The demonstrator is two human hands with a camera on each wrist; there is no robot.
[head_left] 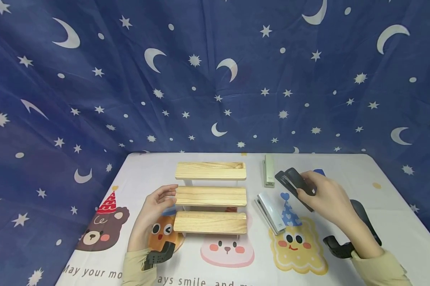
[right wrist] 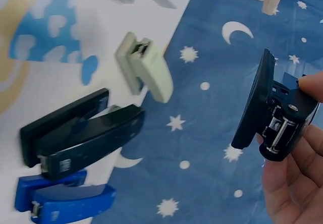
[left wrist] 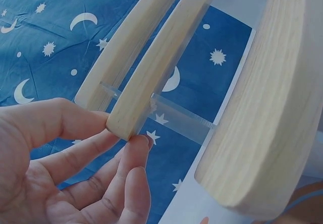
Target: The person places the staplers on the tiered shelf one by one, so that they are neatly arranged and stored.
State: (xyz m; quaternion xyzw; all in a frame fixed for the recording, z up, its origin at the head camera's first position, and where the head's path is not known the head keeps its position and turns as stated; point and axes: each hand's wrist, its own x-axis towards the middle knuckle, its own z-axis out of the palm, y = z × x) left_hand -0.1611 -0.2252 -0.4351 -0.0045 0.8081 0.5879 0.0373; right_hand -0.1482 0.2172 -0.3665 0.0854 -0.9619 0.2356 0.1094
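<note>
A three-tier wooden display rack (head_left: 210, 196) with clear supports stands on the table. My left hand (head_left: 161, 202) pinches the left end of its middle board (left wrist: 161, 57) between the fingertips. In the air, my right hand (head_left: 327, 194) grips a black stapler (right wrist: 277, 113) by its body, the base plate facing away from the palm. Below it, a second black stapler (right wrist: 81, 135) lies beside a blue stapler (right wrist: 65, 196). A pale green stapler (head_left: 268, 171) rests right of the rack's top tier. Nearer to me lies a whitish, silvery stapler (head_left: 271, 213).
The white tablecloth (head_left: 136, 171) carries cartoon prints, including a brown bear (head_left: 105, 230) at the left. A blue curtain (head_left: 200, 131) with moons and stars hangs behind the table's back edge and down its sides.
</note>
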